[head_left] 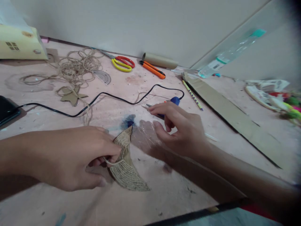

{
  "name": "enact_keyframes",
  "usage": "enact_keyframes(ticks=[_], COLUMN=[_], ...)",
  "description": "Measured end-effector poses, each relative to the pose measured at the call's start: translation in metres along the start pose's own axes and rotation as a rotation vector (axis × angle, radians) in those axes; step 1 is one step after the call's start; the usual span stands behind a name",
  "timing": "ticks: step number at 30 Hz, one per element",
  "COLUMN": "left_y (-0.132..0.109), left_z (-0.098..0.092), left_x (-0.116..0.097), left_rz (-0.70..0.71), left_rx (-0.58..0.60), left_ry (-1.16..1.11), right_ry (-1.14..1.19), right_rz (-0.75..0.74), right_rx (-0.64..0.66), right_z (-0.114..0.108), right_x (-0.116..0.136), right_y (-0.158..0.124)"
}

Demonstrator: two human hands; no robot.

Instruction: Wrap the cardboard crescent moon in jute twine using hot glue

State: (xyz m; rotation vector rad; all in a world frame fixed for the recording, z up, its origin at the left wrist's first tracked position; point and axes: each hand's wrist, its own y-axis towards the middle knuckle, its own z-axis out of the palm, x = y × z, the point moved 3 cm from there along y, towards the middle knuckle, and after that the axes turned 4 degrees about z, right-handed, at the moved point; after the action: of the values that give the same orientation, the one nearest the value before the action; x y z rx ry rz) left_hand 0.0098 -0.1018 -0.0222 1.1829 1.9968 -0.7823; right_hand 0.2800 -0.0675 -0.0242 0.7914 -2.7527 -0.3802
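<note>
A crescent-shaped piece of cardboard [131, 177] lies on the table, largely covered with rows of twine. My left hand [94, 157] is closed at its left edge, the index finger pressing on it. A strand of twine [113, 163] runs from the curled fingers to the crescent's middle. My right hand [178, 128] hovers to the right, thumb and index finger apart. Behind and partly under it is a blue corded tool [175, 100], probably a glue gun, mostly hidden by the hand. A dark blue stain [129, 121] marks the tabletop by the crescent's upper tip.
A black cord [103, 93] crosses the table. Farther back lie tangled twine [77, 67], a cardboard star [71, 96], a protractor [102, 77], scissors [122, 63], an orange cutter [152, 69] and a cardboard tube [160, 60]. Rightward are a pencil [192, 95], cardboard strip [235, 117] and bottle [230, 55].
</note>
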Motion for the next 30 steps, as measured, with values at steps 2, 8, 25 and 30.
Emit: enact_keyframes(ticks=[2, 8, 25, 30], left_y=[0.001, 0.002, 0.003, 0.001], left_z=[0.000, 0.000, 0.001, 0.001], left_x=[0.001, 0.000, 0.000, 0.001], left_rz=[0.002, 0.017, 0.039, 0.035], left_rx=[0.003, -0.009, -0.022, -0.022], left_ry=[-0.008, -0.016, -0.002, 0.012], right_ry=[-0.041, -0.112, -0.191, -0.204], right_rz=[0.024, -0.009, -0.112, -0.113], right_rx=[0.051, 0.131, 0.064, 0.095], right_z=[0.003, 0.012, 0.014, 0.007], right_x=[-0.001, 0.003, 0.011, 0.013], right_y=[0.002, 0.002, -0.011, -0.016])
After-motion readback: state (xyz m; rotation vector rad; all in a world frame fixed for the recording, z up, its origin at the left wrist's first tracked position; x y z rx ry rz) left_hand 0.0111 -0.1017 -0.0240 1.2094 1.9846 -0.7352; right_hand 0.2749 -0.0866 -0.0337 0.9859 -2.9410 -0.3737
